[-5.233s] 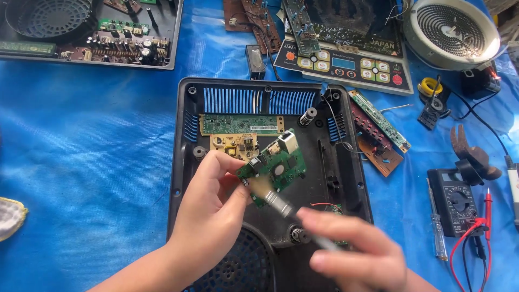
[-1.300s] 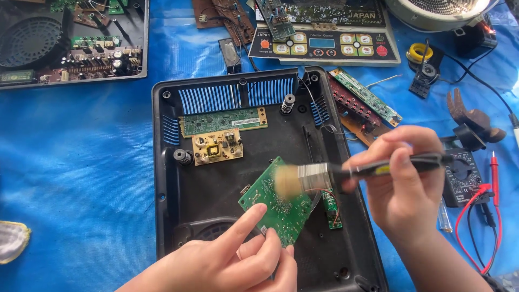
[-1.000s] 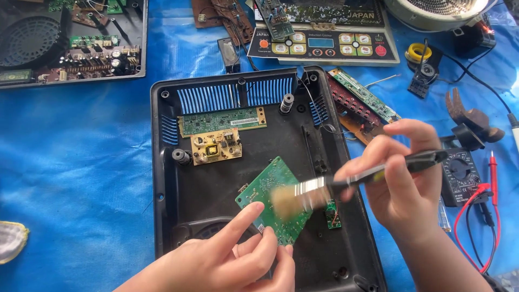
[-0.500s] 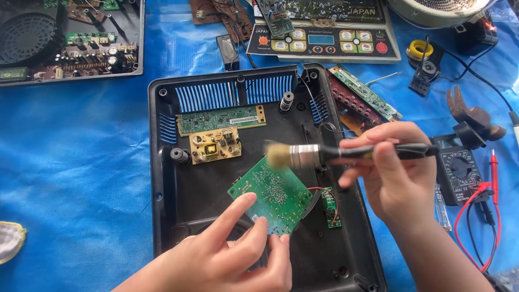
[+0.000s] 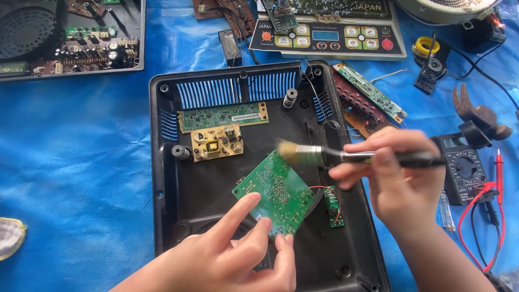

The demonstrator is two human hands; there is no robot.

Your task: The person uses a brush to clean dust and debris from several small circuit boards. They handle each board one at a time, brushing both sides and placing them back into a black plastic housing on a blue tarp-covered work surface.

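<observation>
Head view: the left hand point(image 5: 238, 254) props up a green circuit board point(image 5: 274, 193), thumb and fingers pinching its lower edge so the solder side faces up, tilted over the floor of the black plastic housing point(image 5: 162, 178). The right hand point(image 5: 403, 178) is closed around the dark handle of a small brush point(image 5: 346, 157) held almost level, its pale bristles pointing left and hanging just above the board's upper corner — apart from it, as far as can be seen.

A second ago the bristles were down on the middle of the board; half a second ago they had lifted to its top edge, and now they sit a little higher and further right. The board has barely shifted in the left hand. That reads as the end of a sweep — the brush drawn up and off the solder face, with the board kept steady for it.

Inside the housing lie a long green board point(image 5: 223, 116) and a small tan board point(image 5: 217, 142) near the blue vents, plus a tiny green board point(image 5: 333, 207) on red wires. On the blue tarp point(image 5: 70, 162) to the right sits a multimeter point(image 5: 464, 167) with red leads; a control panel point(image 5: 330, 40) lies above
</observation>
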